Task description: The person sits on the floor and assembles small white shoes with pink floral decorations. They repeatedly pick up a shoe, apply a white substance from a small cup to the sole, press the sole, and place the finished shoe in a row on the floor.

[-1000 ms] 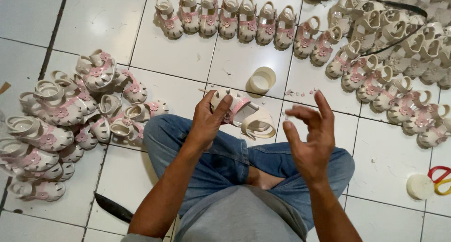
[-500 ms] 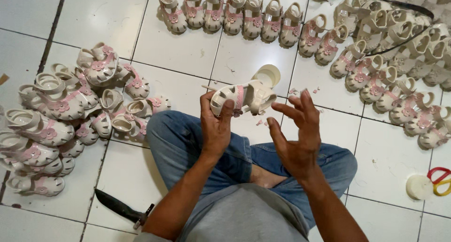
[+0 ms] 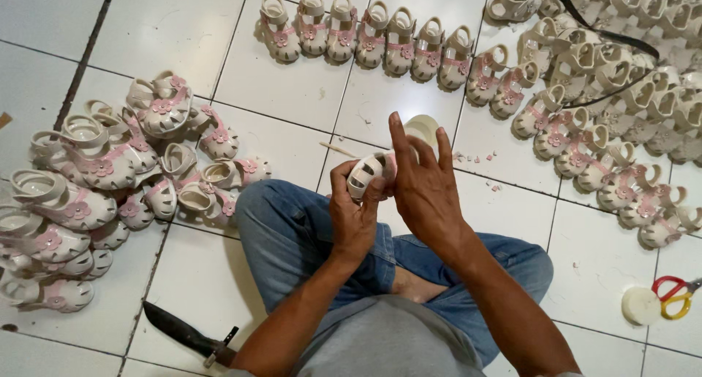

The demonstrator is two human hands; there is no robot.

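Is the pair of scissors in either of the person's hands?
No, the scissors lie on the floor tiles at the right, while both hands hold a small sandal.

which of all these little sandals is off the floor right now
The white sandal gripped between the left hand and right hand; all the others sit on the tiles.

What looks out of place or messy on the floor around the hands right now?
A large knife lies bare on the tiles beside the person's left knee, close to the leg. Small pink scraps are scattered on the tile just past the sandal in both hands. The pile of sandals on the left is a jumbled heap, unlike the neat row at the top.
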